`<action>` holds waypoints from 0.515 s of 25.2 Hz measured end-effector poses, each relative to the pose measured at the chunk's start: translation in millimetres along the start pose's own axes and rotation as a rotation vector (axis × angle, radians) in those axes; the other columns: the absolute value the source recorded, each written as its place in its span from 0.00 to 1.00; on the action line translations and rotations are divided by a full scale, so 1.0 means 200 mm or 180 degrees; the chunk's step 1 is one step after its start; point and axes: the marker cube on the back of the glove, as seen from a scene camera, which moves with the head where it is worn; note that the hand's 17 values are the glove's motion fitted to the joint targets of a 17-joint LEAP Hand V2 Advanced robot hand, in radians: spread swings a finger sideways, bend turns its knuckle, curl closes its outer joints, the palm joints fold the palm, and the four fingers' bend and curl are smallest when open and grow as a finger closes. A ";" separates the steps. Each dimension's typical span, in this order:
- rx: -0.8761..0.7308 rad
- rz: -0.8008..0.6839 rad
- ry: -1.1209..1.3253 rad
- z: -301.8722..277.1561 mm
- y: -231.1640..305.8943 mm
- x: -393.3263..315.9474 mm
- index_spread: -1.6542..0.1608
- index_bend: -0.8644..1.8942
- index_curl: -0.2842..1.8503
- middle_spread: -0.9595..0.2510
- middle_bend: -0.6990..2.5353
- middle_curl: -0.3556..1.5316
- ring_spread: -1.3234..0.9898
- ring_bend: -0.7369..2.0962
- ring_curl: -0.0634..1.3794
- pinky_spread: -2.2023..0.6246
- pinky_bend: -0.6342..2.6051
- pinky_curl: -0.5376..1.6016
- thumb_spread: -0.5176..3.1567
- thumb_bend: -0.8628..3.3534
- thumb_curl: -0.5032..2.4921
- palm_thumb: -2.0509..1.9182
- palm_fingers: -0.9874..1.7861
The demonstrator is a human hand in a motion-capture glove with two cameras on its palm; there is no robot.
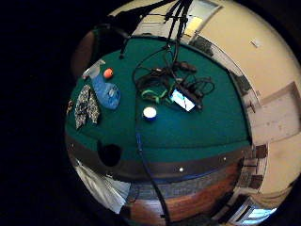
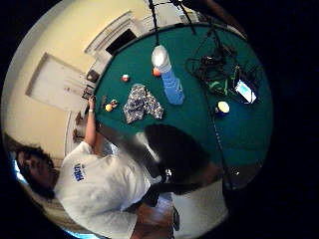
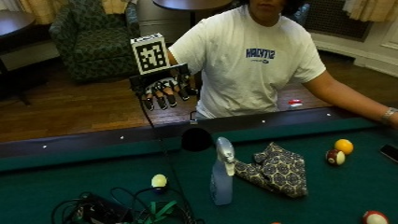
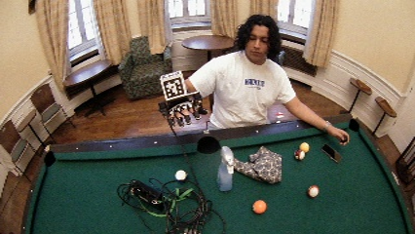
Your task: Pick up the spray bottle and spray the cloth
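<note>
The gloved right hand (image 3: 163,91) is raised, its fingers (image 3: 159,100) hanging relaxed, holding nothing.

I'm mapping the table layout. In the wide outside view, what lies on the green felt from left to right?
Tangle of cables → white ball → spray bottle → patterned cloth → yellow ball → phone.

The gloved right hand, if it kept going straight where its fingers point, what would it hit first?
The right hand hangs fingers down before the table; straight down it would probably meet the dark rail, not the spray bottle. Depth is unclear.
</note>
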 end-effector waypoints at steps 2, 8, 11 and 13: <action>-0.0059 0.0040 -0.0013 0.00 0.01 0.00 0.77 0.38 0.16 0.75 0.27 0.22 0.55 0.37 0.10 0.82 0.34 0.31 0.27 0.24 0.19 0.58 0.52; -0.0185 0.0034 -0.0030 0.00 0.02 -0.01 0.71 0.37 0.20 0.70 0.28 0.25 0.53 0.36 0.14 0.84 0.35 0.35 0.35 0.24 0.20 0.59 0.49; -0.0289 -0.0004 -0.0052 0.00 0.01 -0.02 0.69 0.37 0.21 0.67 0.28 0.26 0.52 0.36 0.15 0.84 0.34 0.35 0.37 0.23 0.21 0.59 0.48; -0.0339 -0.0029 -0.0059 -0.01 0.01 -0.03 0.69 0.37 0.21 0.65 0.28 0.28 0.51 0.37 0.16 0.83 0.32 0.35 0.39 0.23 0.21 0.59 0.47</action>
